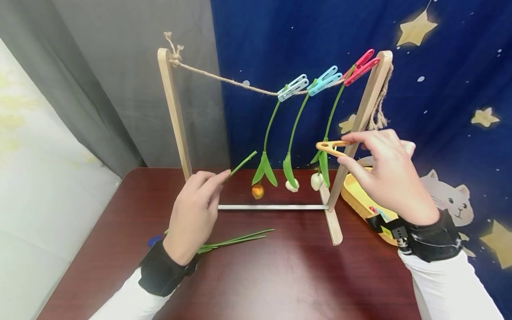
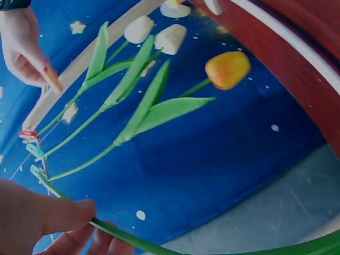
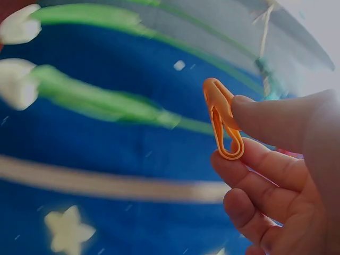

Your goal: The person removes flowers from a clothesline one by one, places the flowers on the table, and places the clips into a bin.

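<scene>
The left hand pinches a slender green stem, one end apparently hidden, left of three hanging white and orange tulips, while the right hand grips an orange plastic clothespin near the rightmost.

Free rope at left — tulips hanging rightward, wooden post beyond

Your left grip pinches a green stem; your right grip holds a yellow clothespin. Before you, three flowers hang upside down from a rope above the bench.
</scene>
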Demonstrator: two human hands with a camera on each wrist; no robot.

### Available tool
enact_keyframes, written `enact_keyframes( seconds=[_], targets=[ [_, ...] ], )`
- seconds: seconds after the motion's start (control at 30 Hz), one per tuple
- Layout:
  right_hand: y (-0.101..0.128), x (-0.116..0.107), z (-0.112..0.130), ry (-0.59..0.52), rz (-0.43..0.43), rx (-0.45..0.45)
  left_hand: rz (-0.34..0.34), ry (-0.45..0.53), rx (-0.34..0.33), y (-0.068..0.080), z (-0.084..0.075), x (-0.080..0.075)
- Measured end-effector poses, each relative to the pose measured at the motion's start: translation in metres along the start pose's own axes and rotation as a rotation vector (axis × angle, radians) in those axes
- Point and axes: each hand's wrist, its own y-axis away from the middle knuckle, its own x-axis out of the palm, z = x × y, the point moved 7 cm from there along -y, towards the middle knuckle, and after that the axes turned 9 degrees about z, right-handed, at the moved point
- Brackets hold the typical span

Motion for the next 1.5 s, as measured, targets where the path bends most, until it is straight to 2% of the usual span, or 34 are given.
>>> enact_keyframes(
  seconds=[0.2, 0.33, 0.63, 0.93, 1.07, 1.17, 1.33, 1.5],
  targets=[
    [0.031, 0.013, -0.049, 0.015, 0.063, 0.146, 0.046, -0.092, 0.035, 0.020, 0.004, -0.002],
    [0.054, 0.021, -0.082, -0.005, 0.119, 0.247, 0.116, -0.142, 0.051, 0.032, 0.006, 0.006],
    [0.098, 0.034, -0.151, 0.018, 0.223, 0.392, 0.340, -0.205, 0.038, 0.056, 0.000, 0.040],
    [0.133, 0.056, -0.208, 0.073, 0.418, 0.594, 0.476, -0.281, 0.056, 0.077, -0.004, 0.077],
    [0.152, 0.065, -0.229, 0.082, 0.497, 0.653, 0.555, -0.331, 0.066, 0.087, -0.005, 0.095],
    [0.164, 0.073, -0.239, 0.082, 0.535, 0.667, 0.589, -0.362, 0.076, 0.092, -0.006, 0.108],
    [0.176, 0.083, -0.249, 0.063, 0.552, 0.679, 0.606, -0.389, 0.071, 0.100, -0.003, 0.125],
    [0.176, 0.088, -0.250, 0.057, 0.597, 0.692, 0.618, -0.391, 0.054, 0.104, 0.000, 0.132]
  ],
)
